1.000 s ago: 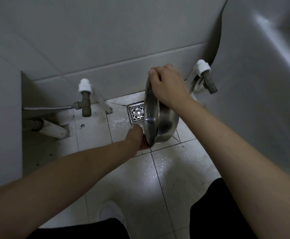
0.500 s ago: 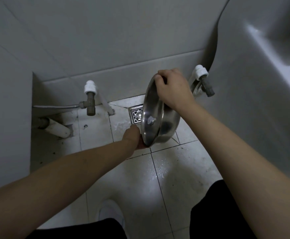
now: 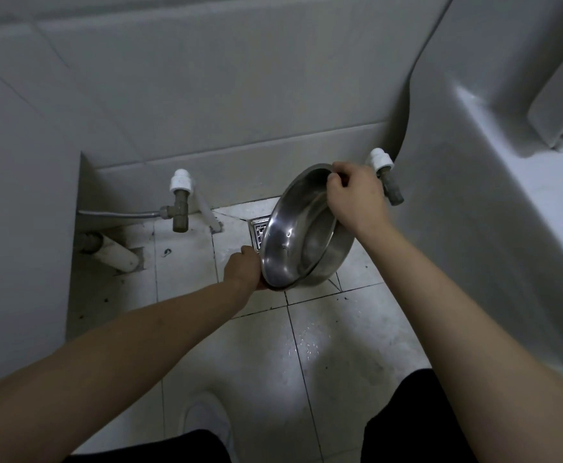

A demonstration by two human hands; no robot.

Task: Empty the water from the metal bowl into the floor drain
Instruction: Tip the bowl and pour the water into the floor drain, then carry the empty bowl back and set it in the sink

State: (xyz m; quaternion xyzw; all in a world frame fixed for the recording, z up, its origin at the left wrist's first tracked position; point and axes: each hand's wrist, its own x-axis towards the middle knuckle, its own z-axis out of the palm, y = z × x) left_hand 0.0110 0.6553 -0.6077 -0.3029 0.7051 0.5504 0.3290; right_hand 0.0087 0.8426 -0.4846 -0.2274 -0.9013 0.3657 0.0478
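Observation:
The metal bowl point(image 3: 293, 235) is round, shallow and shiny. It hangs tilted over the square metal floor drain point(image 3: 258, 233), its opening turned toward me and to the left, and it covers most of the drain. My left hand point(image 3: 243, 267) grips the bowl's lower rim. My right hand point(image 3: 353, 195) grips the upper rim. I see no water in the bowl. The floor tiles around the drain look wet.
A valve with a white cap and a metal hose point(image 3: 180, 202) stands at the wall on the left, above a white pipe point(image 3: 113, 253). A second valve point(image 3: 385, 175) sits right behind my right hand. A large white fixture point(image 3: 490, 212) fills the right side. My white shoe point(image 3: 206, 419) is below.
The bowl has turned from nearly edge-on to show its inside more, its opening tipping back toward me. Both hands stay on the rim. The camera has risen a little.

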